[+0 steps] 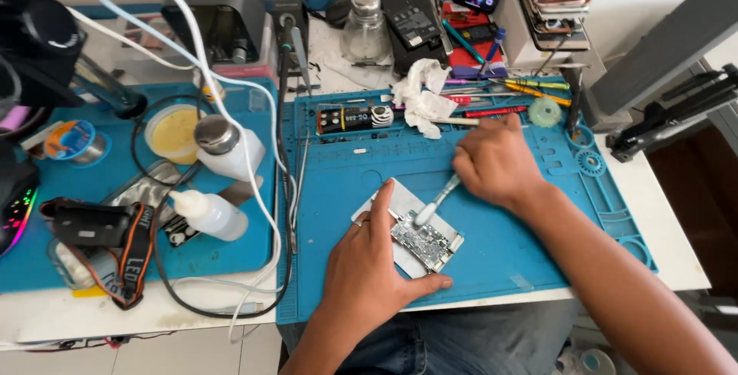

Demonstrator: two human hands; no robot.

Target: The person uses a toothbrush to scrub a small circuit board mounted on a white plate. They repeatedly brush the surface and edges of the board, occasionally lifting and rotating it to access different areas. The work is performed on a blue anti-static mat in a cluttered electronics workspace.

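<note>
- The person is brushing a small circuit board. This looks like a cleaning step, about midway.
- The board lies on a flat grey plate, on the blue mat, near the front edge of the surface.
- The left hand lies flat over the plate. Its grip is spread, with the first finger and thumb pressing on each side of the board to keep it from sliding.
- The right hand has its grip pressed together around a brush. The brush tip touches the top of the board.
- The next move likely calls for short, light strokes, with the left hand holding firm, since the board is thin and covered in tiny bumpy parts.
- The mat looks soft and rubbery, with little trays along its edges.
- A crumpled white tissue lies at the back of the mat.
- Two white squeeze bottles with smooth sides sit on the left mat.
</note>
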